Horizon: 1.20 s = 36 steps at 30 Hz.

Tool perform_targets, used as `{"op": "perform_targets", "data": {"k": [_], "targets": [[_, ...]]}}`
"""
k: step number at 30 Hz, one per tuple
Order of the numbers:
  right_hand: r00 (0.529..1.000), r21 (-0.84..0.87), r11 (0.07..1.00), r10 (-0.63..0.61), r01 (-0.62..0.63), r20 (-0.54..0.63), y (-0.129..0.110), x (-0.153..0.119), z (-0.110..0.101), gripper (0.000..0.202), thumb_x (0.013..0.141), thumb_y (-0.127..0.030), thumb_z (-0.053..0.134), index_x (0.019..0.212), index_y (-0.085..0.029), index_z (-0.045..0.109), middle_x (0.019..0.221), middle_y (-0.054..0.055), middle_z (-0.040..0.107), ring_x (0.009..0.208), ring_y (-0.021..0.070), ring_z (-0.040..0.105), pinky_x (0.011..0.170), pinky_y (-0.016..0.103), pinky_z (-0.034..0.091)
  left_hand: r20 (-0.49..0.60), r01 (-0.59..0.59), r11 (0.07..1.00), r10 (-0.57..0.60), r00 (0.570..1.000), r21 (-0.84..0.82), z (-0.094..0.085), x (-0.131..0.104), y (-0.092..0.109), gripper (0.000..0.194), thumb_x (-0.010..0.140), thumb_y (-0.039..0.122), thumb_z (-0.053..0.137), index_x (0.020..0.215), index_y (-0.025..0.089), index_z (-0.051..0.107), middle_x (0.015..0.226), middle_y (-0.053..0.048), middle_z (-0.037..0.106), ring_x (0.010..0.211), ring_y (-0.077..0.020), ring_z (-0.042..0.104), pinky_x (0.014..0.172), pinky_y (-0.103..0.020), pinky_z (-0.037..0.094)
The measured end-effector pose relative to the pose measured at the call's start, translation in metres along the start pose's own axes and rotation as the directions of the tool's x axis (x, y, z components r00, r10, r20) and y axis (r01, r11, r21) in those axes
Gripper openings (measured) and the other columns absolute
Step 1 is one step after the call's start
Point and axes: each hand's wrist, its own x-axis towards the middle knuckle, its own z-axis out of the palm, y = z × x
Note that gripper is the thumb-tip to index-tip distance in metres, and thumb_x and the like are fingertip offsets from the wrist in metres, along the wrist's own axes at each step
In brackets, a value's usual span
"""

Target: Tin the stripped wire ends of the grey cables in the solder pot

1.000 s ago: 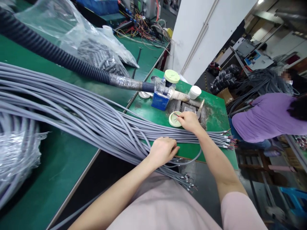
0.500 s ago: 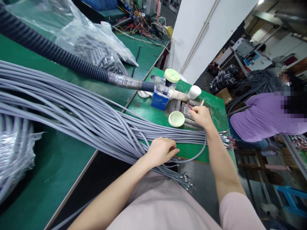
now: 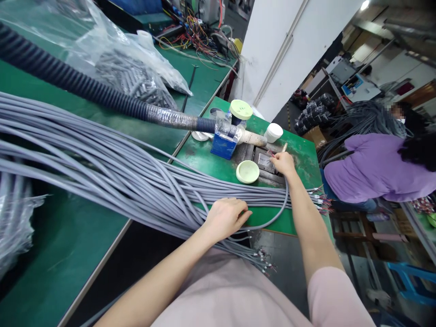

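Observation:
My right hand point(image 3: 283, 162) is closed on the end of a grey cable point(image 3: 279, 212), which loops down and back toward my left hand. Thin wires at its tip reach over a shiny silver square point(image 3: 265, 159) set in a dark, stained block. My left hand point(image 3: 227, 218) lies over the bundle of grey cables point(image 3: 136, 163), its fingers curled and partly hidden; what they hold does not show. Close to the block stand a pale green round dish point(image 3: 247, 172), a white cup point(image 3: 274, 132) and a hose nozzle point(image 3: 252, 137).
A ribbed black hose point(image 3: 102, 88) crosses above the green table point(image 3: 78, 245), passing a blue box point(image 3: 223, 146). A green-lidded jar point(image 3: 241, 109) stands behind. Plastic bags of grey parts point(image 3: 132, 75) lie at the back. At right is a person in a purple top point(image 3: 378, 165).
The view has shifted slightly. My right hand has lowered a little with the cable, and more of the silver square shows. My left hand stays on the bundle.

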Motion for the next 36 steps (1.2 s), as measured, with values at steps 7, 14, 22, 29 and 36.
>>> {"op": "perform_targets", "data": {"k": [7,14,22,29,36], "targets": [[1.0,-0.003,1.0,-0.005,0.005,0.031,-0.003,0.002,0.004,0.028,0.08,-0.036,0.054,0.077,-0.018,0.075,0.082,0.01,0.072,0.08,0.0194,0.063,0.068,0.026,0.04,-0.002,-0.005,1.0,0.005,1.0,-0.01,0.0,0.0,0.0,0.024,0.092,0.036,0.049,0.08,0.021,0.063,0.073,-0.001,0.067,0.071,-0.016,0.06,0.065,-0.027,0.037],[1.0,0.023,1.0,-0.009,0.008,0.03,-0.004,0.002,0.005,0.027,0.079,-0.034,0.055,0.078,-0.016,0.075,0.083,0.01,0.072,0.081,0.0198,0.063,0.07,0.026,0.04,0.006,-0.005,1.0,0.005,1.0,-0.003,0.0,0.001,0.0,0.024,0.092,0.036,0.049,0.079,0.021,0.062,0.074,-0.001,0.067,0.072,-0.0165,0.061,0.065,-0.028,0.037],[0.999,0.168,0.985,-0.033,0.035,-0.018,-0.001,-0.005,-0.005,0.027,0.075,-0.034,0.057,0.064,-0.014,0.071,0.066,0.007,0.067,0.069,0.0179,0.06,0.062,0.026,0.037,0.007,0.005,1.0,-0.005,1.0,-0.016,0.0,0.001,0.0,0.023,0.092,0.036,0.049,0.08,0.021,0.061,0.075,0.0,0.067,0.073,-0.0163,0.061,0.066,-0.028,0.037],[0.997,0.629,0.776,-0.077,0.06,0.001,0.004,-0.079,-0.038,0.034,0.078,-0.044,0.056,0.065,-0.014,0.067,0.053,0.0,0.058,0.047,0.0107,0.049,0.047,0.022,0.035,-0.032,0.038,0.985,-0.043,0.999,-0.17,-0.002,0.0,-0.002,0.023,0.09,0.035,0.052,0.078,0.02,0.064,0.07,-0.001,0.064,0.068,-0.0142,0.058,0.065,-0.026,0.037],[0.985,0.982,0.126,-0.084,-0.138,0.149,-0.02,-0.178,-0.031,0.028,0.07,-0.039,0.071,0.057,-0.016,0.063,0.047,-0.002,0.054,0.041,0.008,0.042,0.041,0.021,0.03,0.052,0.148,0.339,-0.275,0.96,-0.929,0.024,0.007,0.017,0.032,0.073,0.033,0.073,0.099,0.016,0.064,0.077,-0.001,0.064,0.068,-0.0114,0.056,0.063,-0.023,0.044]]}}
